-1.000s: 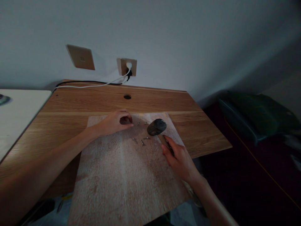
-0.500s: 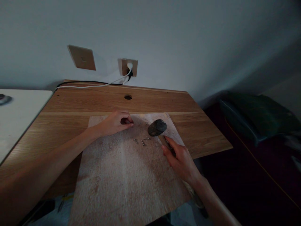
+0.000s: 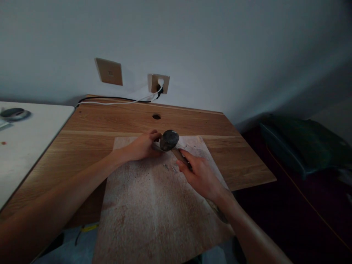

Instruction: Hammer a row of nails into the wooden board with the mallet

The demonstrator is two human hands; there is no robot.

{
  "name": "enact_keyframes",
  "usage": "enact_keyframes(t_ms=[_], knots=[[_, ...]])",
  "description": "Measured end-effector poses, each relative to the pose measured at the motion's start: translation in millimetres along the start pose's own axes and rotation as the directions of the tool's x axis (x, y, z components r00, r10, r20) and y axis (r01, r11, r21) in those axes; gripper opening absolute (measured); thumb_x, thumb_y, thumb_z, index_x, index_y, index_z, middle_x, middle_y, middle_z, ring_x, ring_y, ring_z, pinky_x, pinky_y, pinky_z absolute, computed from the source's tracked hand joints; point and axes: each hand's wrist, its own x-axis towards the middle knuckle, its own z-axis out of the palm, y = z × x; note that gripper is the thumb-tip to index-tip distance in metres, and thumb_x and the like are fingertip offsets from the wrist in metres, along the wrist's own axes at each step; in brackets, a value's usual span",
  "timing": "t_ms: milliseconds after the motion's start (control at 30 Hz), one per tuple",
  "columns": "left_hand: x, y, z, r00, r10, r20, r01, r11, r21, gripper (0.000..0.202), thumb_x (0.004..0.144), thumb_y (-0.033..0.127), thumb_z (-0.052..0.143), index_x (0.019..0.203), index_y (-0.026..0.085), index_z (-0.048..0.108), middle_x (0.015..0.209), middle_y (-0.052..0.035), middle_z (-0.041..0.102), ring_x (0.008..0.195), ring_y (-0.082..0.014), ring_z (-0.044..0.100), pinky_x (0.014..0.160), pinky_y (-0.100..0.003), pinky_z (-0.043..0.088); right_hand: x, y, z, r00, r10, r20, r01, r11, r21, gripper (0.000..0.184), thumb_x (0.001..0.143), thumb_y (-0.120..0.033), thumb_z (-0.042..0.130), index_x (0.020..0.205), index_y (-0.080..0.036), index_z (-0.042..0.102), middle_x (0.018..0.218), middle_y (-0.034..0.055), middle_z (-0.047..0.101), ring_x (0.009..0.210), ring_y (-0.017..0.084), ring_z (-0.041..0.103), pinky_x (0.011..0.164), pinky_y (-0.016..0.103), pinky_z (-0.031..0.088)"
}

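Observation:
My right hand (image 3: 202, 174) is wrapped around the handle of a mallet (image 3: 169, 140) with a dark, rounded, scuffed head. The mallet head hovers over the far part of a worn wooden board (image 3: 154, 205), right beside the fingers of my left hand (image 3: 144, 147). Those left fingers are pinched together near the board's far edge, and the mallet head partly hides their tips, so I cannot make out what is between them. Several small metal nails (image 3: 174, 169) lie loose on the board, between my hands and beyond the mallet handle.
Beneath the board is a wooden desk (image 3: 132, 121) with a round cable hole (image 3: 156, 116). A white surface (image 3: 27, 146) with a round roll-like object (image 3: 12, 114) adjoins at left. Cables (image 3: 115, 101) run to a wall socket (image 3: 159, 83). A dark green cushion-like item (image 3: 302, 143) is at right.
The mallet has moved left, from beyond the nails to close beside my left fingers. The camera view has shifted slightly left. My left hand stays pinched near the board's far edge.

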Motion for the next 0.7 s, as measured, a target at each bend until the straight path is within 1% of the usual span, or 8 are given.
enact_keyframes(t_ms=[100,233,333,400,467,567,633,700], knots=[[-1,0,0.0,1.000,0.001,0.004,-0.001,1.000,0.008,0.037,0.079,0.037,0.082,0.110,0.021,0.069,0.114,-0.0081,0.065,0.107,-0.0266,0.064,0.094,-0.040,0.051,-1,-1,3,1.000,0.001,-0.023,-0.001,1.000,0.010,0.029,0.103,-0.033,0.050,0.119,-0.020,0.070,0.078,0.0036,0.076,0.070,0.022,0.072,0.068,0.032,0.054],[0,8,-5.0,0.999,-0.016,0.041,0.015,1.000,0.024,0.015,0.087,0.029,0.072,0.099,0.020,0.073,0.103,-0.0057,0.065,0.089,-0.0209,0.064,0.082,-0.035,0.051,-15,3,-3,0.996,0.056,-0.068,-0.054,0.998,0.032,0.035,0.104,-0.038,0.049,0.126,-0.018,0.068,0.081,0.0049,0.076,0.066,0.020,0.071,0.064,0.032,0.054],[1,14,-7.8,0.997,-0.041,0.066,0.039,0.998,0.041,0.010,0.089,0.028,0.070,0.092,0.020,0.075,0.095,-0.0047,0.065,0.081,-0.0193,0.064,0.077,-0.033,0.050,-30,14,-8,0.991,0.123,-0.052,-0.121,0.992,0.042,0.041,0.104,-0.043,0.049,0.130,-0.016,0.066,0.082,0.0056,0.077,0.059,0.019,0.068,0.056,0.031,0.052],[2,16,-8.3,0.997,-0.049,0.063,0.045,0.997,0.056,0.009,0.089,0.028,0.071,0.091,0.020,0.076,0.093,-0.0049,0.066,0.082,-0.0200,0.065,0.077,-0.034,0.050,-41,24,-10,0.986,0.159,-0.042,-0.157,0.987,0.043,0.042,0.105,-0.045,0.050,0.132,-0.017,0.066,0.083,0.0057,0.077,0.057,0.019,0.067,0.052,0.030,0.050],[1,16,-8.2,0.997,-0.042,0.057,0.039,0.997,0.064,0.010,0.089,0.027,0.070,0.093,0.020,0.075,0.094,-0.0052,0.067,0.085,-0.0210,0.066,0.078,-0.034,0.051,-49,34,-10,0.984,0.176,-0.041,-0.175,0.984,0.036,0.041,0.105,-0.045,0.050,0.131,-0.017,0.067,0.083,0.0059,0.078,0.059,0.020,0.069,0.051,0.030,0.050],[-1,20,-9.4,1.000,-0.006,0.020,0.004,0.996,0.092,0.016,0.089,0.032,0.071,0.100,0.020,0.073,0.102,-0.0062,0.068,0.093,-0.0229,0.066,0.084,-0.036,0.053,-58,44,-8,0.981,0.183,-0.067,-0.182,0.983,0.020,0.038,0.105,-0.043,0.051,0.127,-0.019,0.069,0.084,0.0066,0.079,0.070,0.024,0.075,0.058,0.032,0.055],[-3,25,-12.0,0.999,0.044,0.003,-0.044,0.991,0.127,0.020,0.089,0.036,0.072,0.104,0.022,0.072,0.106,-0.0064,0.066,0.096,-0.0236,0.064,0.087,-0.038,0.053,-61,48,-6,0.979,0.185,-0.086,-0.184,0.983,0.024,0.038,0.104,-0.043,0.051,0.127,-0.019,0.069,0.085,0.0070,0.080,0.076,0.026,0.077,0.065,0.035,0.058],[-6,35,-15.8,0.993,0.106,0.055,-0.113,0.983,0.148,0.016,0.090,0.035,0.070,0.101,0.023,0.072,0.104,-0.0056,0.066,0.097,-0.0235,0.063,0.090,-0.038,0.052,-61,50,-4,0.977,0.186,-0.100,-0.183,0.982,0.039,0.040,0.104,-0.043,0.049,0.128,-0.018,0.069,0.085,0.0074,0.080,0.076,0.026,0.078,0.069,0.036,0.060]])
